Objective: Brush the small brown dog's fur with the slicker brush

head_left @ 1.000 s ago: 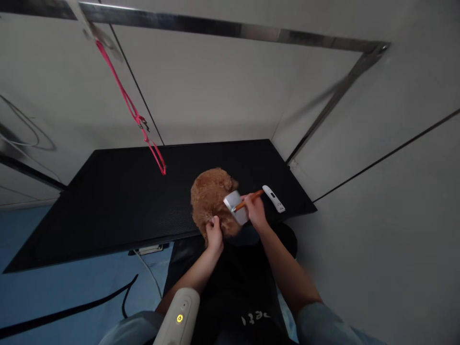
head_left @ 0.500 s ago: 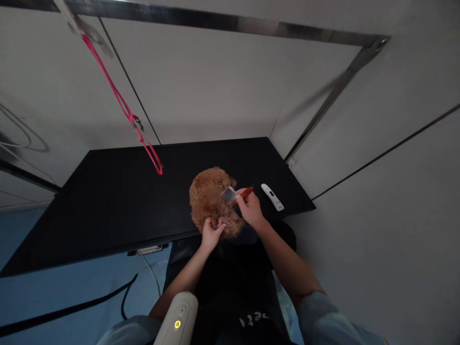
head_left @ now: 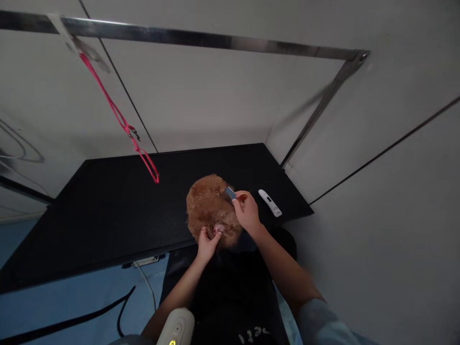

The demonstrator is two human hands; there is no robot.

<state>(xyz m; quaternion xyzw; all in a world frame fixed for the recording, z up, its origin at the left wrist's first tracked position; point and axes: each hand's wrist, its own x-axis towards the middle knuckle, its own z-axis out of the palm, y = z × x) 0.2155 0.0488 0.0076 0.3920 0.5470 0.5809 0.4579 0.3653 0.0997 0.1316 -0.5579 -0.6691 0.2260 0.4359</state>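
2 hands [head_left: 207, 244] [head_left: 247, 211], 1 animal [head_left: 204, 201], prob. 1 brush [head_left: 230, 192], 1 clipper [head_left: 270, 203], 1 tbl [head_left: 125, 201].

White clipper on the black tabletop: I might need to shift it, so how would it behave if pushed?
The white clipper looks stiff, its smooth casing suggesting hard plastic. Lying flat and elongated, it seems unlikely to tip. The black tabletop looks textured, so it may resist sliding a little.

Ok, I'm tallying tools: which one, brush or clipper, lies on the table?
The white clipper, lying on the black table; the brush is instead gripped in the right hand.
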